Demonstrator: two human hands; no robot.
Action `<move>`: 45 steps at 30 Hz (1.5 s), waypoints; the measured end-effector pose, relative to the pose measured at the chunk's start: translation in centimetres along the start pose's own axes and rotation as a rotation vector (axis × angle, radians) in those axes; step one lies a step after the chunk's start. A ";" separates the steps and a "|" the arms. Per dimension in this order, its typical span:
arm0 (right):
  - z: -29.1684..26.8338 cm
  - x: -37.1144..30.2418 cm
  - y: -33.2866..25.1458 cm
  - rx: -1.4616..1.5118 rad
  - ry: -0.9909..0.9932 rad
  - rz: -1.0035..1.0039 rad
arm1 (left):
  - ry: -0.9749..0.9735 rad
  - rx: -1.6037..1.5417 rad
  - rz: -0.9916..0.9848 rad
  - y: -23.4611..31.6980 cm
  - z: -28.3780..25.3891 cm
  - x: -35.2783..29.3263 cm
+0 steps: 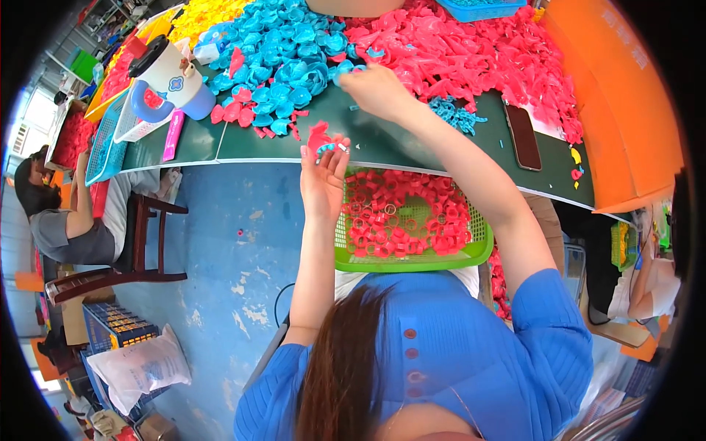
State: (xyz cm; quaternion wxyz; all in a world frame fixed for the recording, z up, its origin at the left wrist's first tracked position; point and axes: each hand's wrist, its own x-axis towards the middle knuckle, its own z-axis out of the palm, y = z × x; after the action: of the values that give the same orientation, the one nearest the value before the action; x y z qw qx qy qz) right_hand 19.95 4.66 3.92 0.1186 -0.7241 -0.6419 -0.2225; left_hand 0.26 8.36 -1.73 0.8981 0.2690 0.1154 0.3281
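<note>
My left hand (pixel 324 176) is raised at the table's front edge, palm up, its fingers curled round a red plastic piece (pixel 318 137). A small blue bit (pixel 325 148) shows against that piece, between the fingers. Over the table, my right hand (pixel 379 92) reaches to the border between the blue cup-shaped plastic pieces (pixel 273 55) and the heap of red plastic pieces (pixel 434 48). Its fingers are bent together beside a blue piece; whatever they grip is too small to make out. Several red cup-shaped pieces (pixel 234 112) lie left of my hands.
A green basket (pixel 412 263) of red rings sits at my lap, below the table edge. On the dark green table (pixel 279 149) are a phone (pixel 522 137), small blue parts (pixel 452 114) and a white-and-blue tumbler (pixel 176 81). Another person (pixel 70 213) sits at left.
</note>
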 end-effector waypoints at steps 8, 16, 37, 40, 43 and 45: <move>-5.7 -10.6 -3.3 1.232 0.353 0.699 | -0.120 -0.112 -0.421 -2.8 2.5 -2.3; -10.3 -14.4 -6.2 0.894 0.553 0.713 | -0.261 -0.102 -0.709 -3.9 4.6 -4.5; -11.7 -16.1 -7.8 0.544 0.543 0.671 | -0.405 0.036 -0.300 -5.3 5.8 -6.6; -11.4 -15.8 -7.8 0.456 0.577 0.615 | -0.414 0.085 -0.241 -5.5 5.9 -6.7; -11.0 -15.4 -8.1 0.417 0.616 0.594 | -0.412 0.122 -0.211 -5.4 6.2 -6.9; -10.9 -15.3 -8.2 0.415 0.634 0.603 | -0.409 0.140 -0.201 -5.3 6.3 -7.1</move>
State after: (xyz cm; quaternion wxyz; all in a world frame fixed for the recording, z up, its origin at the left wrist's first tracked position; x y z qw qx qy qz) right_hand 8.85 -12.49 5.25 0.5094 -0.7355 -0.3666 -0.2552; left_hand 0.16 -2.24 0.75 0.9101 0.3789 -0.0203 0.1667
